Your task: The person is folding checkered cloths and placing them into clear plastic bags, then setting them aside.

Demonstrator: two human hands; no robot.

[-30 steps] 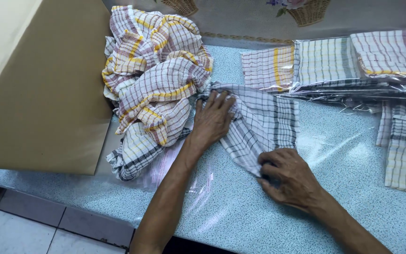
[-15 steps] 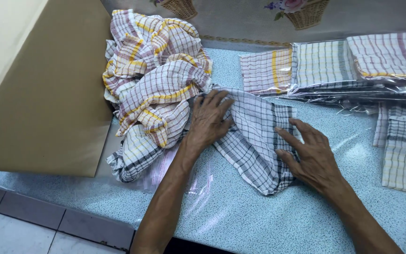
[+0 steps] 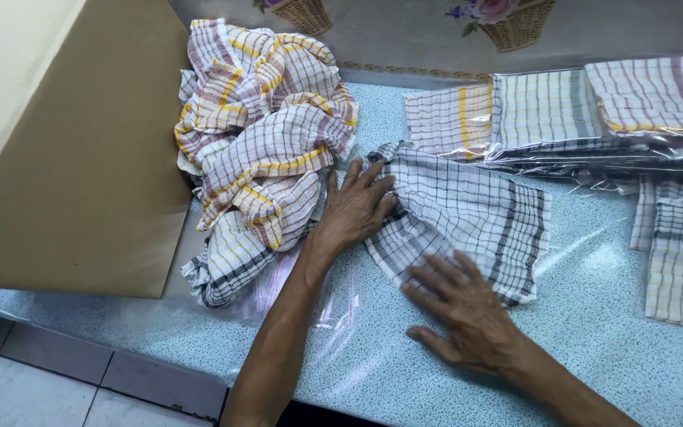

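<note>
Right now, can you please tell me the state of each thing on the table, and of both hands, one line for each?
Grey checked cloth: spread flat, partly folded, under both hands.
Left hand: open, palm pressing the cloth's left end.
Right hand: open, flat on the cloth's near edge.
Pile of yellow-striped checked cloths: crumpled, unfolded.
Folded cloths in clear plastic bags: folded, bagged, stacked.
Brown cardboard sheet: leaning at the table's left.

The checked cloth point(image 3: 468, 221) at centre is matt woven cotton, as is the crumpled pile point(image 3: 262, 134) upper left. Glossy clear plastic wrap point(image 3: 594, 154) covers folded cloths upper right; the speckled tabletop point(image 3: 594, 356) shines; the cardboard point(image 3: 73, 174) is matt.
</note>
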